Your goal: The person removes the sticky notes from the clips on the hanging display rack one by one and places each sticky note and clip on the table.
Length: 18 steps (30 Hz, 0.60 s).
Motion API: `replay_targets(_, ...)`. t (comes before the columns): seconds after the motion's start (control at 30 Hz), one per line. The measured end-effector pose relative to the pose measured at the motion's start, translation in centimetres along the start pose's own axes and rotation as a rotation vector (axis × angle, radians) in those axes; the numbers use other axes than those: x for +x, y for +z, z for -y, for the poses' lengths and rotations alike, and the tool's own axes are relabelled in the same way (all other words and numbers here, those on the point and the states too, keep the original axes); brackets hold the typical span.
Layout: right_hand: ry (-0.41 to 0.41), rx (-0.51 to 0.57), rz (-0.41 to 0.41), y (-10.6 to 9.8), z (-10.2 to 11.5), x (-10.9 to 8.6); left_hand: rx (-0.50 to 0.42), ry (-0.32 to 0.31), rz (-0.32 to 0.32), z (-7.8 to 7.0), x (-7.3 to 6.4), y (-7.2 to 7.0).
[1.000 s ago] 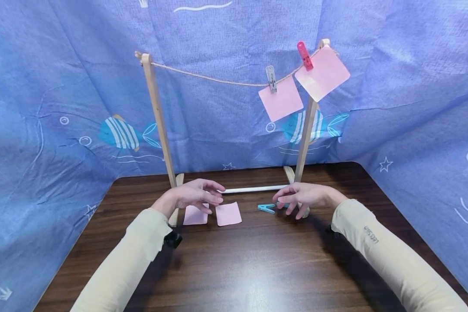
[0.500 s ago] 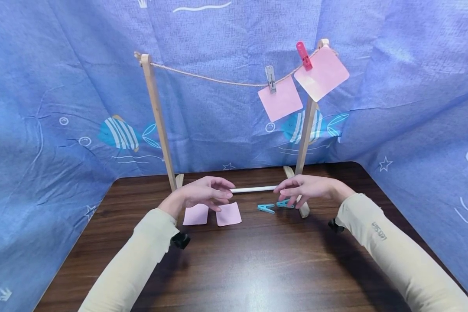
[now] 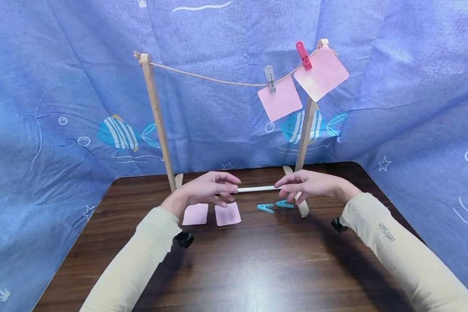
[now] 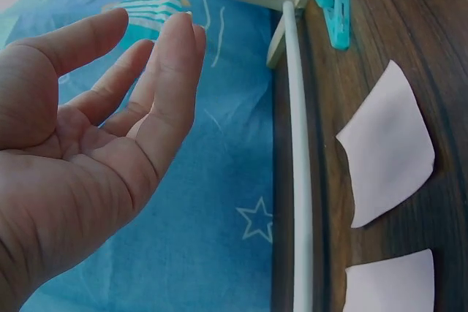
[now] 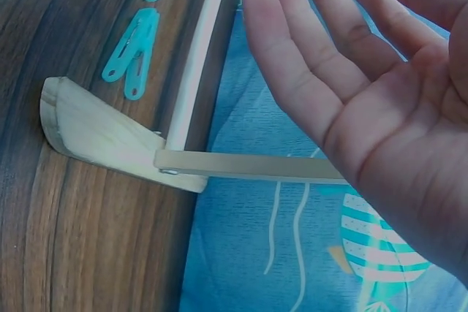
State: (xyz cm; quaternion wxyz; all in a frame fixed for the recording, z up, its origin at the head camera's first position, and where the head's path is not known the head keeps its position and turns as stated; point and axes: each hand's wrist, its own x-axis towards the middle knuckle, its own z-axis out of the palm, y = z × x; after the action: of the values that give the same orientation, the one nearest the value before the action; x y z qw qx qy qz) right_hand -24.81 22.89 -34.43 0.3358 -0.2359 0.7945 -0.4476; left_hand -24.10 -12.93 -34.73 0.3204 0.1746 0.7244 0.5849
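My left hand [image 3: 210, 187] hovers over the table with relaxed, slightly bent fingers and holds nothing; its palm shows bare in the left wrist view. Below it lie two pink paper squares, one to the left [image 3: 195, 214] and one to the right [image 3: 228, 215]. My right hand [image 3: 311, 183], also loose and holding nothing, is above two light-blue clothespins, the nearer one [image 3: 265, 208] and the other [image 3: 284, 203] beside the stand's foot. On the sagging string [image 3: 210, 79], a grey clothespin [image 3: 271, 79] and a red clothespin [image 3: 304, 56] each hold a pink paper square.
The string runs between a left wooden post [image 3: 157, 121] and a right wooden post [image 3: 306, 134]. A white rod [image 3: 256, 189] joins their feet low across the dark wooden table [image 3: 234, 268]. A blue curtain with fish prints [image 3: 226, 125] hangs behind and at the sides.
Both hands have risen and moved away from the table front. My left hand has shifted right, and my right hand has uncovered the second blue clothespin. Papers and clothespins have stayed in place.
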Motion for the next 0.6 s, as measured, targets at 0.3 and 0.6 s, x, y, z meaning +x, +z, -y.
replay_targets(0.3,-0.024,-0.018,-0.029,-0.2,1.1,-0.7,0.031,0.042,0.010,-1.6,0.3,0.5)
replay_targets(0.6,-0.024,-0.038,-0.041,-0.8,2.2,-1.5,0.046,0.078,0.047,-3.7,0.5,1.1)
